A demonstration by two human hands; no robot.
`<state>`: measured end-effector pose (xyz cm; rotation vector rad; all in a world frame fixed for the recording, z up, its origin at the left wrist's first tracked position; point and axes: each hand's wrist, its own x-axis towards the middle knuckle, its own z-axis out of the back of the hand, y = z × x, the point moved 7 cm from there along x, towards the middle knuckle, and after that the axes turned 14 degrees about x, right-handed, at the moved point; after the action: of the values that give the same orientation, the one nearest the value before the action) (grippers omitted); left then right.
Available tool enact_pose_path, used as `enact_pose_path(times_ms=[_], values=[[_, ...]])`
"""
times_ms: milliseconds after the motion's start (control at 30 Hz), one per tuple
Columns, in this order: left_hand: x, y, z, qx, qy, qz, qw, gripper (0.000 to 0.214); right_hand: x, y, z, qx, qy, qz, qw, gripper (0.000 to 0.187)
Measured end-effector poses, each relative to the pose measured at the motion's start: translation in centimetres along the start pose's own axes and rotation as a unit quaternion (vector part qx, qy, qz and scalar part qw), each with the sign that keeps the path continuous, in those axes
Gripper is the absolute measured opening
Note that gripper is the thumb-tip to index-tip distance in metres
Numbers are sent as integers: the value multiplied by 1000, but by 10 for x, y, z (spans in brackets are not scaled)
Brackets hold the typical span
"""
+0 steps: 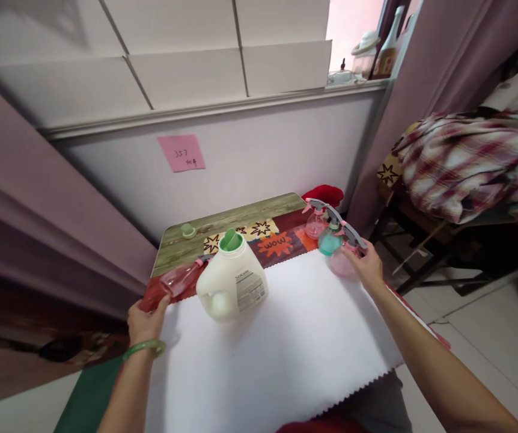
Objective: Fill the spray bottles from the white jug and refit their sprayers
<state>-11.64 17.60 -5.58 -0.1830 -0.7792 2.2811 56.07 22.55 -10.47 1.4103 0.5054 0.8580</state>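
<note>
Near the surface's (259,213) right edge, the right hand (366,267) is grasping a spray bottle (342,263), best kept upright; I can't tell whether the left hand (145,323) is gripping.

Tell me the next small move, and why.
I'd probably have the left hand stand the left-side pink spray bottle upright: it appears to lie on its side beside that hand, its head near the green-spouted white jug, while the three spray bottles at right stand upright.
</note>
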Motion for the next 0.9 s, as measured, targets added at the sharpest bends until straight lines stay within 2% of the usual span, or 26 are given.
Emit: enact_pose_path(times_ms=[100, 233, 300, 333, 367, 400, 433, 500, 567, 633, 700, 733, 800, 900], values=[[-36, 24, 6, -42, -3, 33, 999, 69, -3, 11, -8, -22, 1, 10, 1000, 71], [-101, 38, 27, -115, -44, 27, 992, 70, -33, 26, 6, -2, -17, 39, 999, 62], [-140, 31, 35, -170, -47, 4, 984, 65, -54, 40, 15, 20, -2, 55, 998, 58], [-160, 21, 36, -210, -24, -17, 977, 59, -66, 49, 17, 37, 14, 59, 997, 56], [-180, 8, 31, -247, 30, -36, 968, 53, -79, 60, 16, 66, 39, 60, 995, 52], [-200, -7, 21, -285, 114, -45, 951, 49, -93, 71, 13, 107, 70, 57, 990, 49], [-223, -24, 9, -327, 214, -48, 919, 48, -108, 83, 6, 149, 110, 47, 982, 46], [-265, -55, -12, -422, 373, -19, 826, 58, -140, 104, -14, 226, 192, 3, 955, 41], [-295, -77, -26, -503, 458, 29, 732, 75, -174, 122, -37, 288, 253, -50, 922, 38], [-316, -93, -32, -559, 519, 44, 645, 81, -205, 140, -57, 341, 297, -80, 888, 35], [-327, -98, -34, -589, 558, 61, 582, 78, -229, 156, -72, 374, 330, -92, 862, 34], [-331, -96, -34, -597, 568, 79, 562, 75, -237, 164, -78, 378, 347, -92, 853, 35], [-333, -89, -34, -608, 565, 125, 544, 69, -249, 177, -89, 370, 381, -97, 842, 38], [-331, -79, -29, -615, 537, 156, 556, 65, -255, 187, -103, 332, 413, -129, 838, 43]])
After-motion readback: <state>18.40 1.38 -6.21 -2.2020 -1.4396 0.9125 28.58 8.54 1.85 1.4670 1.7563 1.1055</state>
